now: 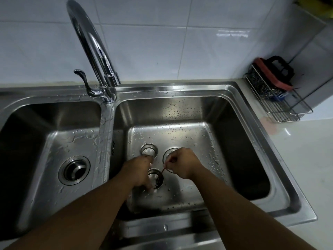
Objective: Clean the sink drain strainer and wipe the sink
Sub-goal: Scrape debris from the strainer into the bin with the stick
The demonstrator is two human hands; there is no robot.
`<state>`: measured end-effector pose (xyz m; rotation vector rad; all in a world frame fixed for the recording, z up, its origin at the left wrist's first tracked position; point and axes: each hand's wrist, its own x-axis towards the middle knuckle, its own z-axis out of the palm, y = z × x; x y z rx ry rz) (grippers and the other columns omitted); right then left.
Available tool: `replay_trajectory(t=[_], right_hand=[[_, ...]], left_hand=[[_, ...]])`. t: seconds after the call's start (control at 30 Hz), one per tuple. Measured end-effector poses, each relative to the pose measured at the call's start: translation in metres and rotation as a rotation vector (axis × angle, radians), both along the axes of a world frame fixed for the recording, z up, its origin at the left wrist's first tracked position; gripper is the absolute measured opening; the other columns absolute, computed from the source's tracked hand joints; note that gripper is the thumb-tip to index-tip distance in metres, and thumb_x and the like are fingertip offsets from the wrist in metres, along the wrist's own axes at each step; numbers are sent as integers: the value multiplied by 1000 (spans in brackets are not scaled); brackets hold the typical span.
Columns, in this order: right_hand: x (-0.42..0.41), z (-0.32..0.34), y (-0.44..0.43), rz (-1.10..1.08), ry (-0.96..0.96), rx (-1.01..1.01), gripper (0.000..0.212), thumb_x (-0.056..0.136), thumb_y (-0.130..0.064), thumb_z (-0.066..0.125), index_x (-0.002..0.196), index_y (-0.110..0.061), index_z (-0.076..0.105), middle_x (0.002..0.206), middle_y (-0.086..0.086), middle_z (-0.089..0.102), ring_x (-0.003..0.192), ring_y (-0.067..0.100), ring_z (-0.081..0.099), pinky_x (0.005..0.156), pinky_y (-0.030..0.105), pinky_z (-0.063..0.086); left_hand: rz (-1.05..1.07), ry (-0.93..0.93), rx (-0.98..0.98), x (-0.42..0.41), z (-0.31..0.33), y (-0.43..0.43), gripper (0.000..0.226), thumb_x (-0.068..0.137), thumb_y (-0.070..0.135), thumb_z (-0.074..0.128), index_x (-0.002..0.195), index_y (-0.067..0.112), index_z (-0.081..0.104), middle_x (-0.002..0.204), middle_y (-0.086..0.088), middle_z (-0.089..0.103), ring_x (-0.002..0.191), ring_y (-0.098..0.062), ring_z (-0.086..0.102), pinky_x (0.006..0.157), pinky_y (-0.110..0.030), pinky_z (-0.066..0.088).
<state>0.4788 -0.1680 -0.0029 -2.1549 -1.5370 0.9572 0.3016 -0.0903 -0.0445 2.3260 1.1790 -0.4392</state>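
Currently your left hand (pixel 139 170) grips the drain strainer (pixel 155 178), tilted above the right basin floor of the sink (pixel 198 141). Your right hand (pixel 182 162) pinches a thin stick (pixel 163 170), its tip at the strainer's rim. You are likely at the strainer-cleaning step. Next, work the stick through the perforations while holding the strainer steady. A second strainer cup (pixel 148 150) stands just behind.

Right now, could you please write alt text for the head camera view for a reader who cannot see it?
Over the right basin of a wet steel double sink, a person's left hand holds a strainer basket while the right hand picks at it with a thin stick. A second strainer basket stands behind; a faucet arches overhead and a wire rack sits right.
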Motion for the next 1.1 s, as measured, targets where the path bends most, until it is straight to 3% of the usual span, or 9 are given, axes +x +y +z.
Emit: replay_trajectory(t=[0.13,0.23,0.33,0.63,1.1], right_hand=[[11,6,9,-71,28,18,11,85,-28,74,75,-23,74,68,-12,68,65,2,64,62,17,50],[21,6,13,-169,68,60,14,86,-33,74,82,-20,76,72,-7,71,68,7,67,66,22,54],[30,3,17,-235,75,86,16,87,-36,74,85,-20,75,78,-6,73,73,7,68,67,22,55],[42,-17,16,-400,237,124,14,89,-32,73,84,-19,73,77,1,75,69,20,73,72,41,63],[36,-14,1,-472,196,138,12,89,-34,72,82,-24,72,78,-6,74,68,9,71,65,27,62]], left_hand=[[68,-60,26,0,13,25,95,46,56,92,129,29,54,126,8,57,110,-18,59,87,-33,51],[118,-101,72,5,14,36,67,57,57,87,108,29,55,112,7,54,95,-15,57,73,-29,45],[174,-114,115,11,7,43,53,69,51,82,102,25,50,111,1,50,95,-21,58,77,-34,50],[233,-157,25,23,-24,51,97,67,49,85,145,27,33,146,-2,34,125,-31,53,99,-43,50],[171,-189,36,30,-29,49,90,68,35,86,143,25,38,140,-1,43,120,-26,55,95,-38,52]])
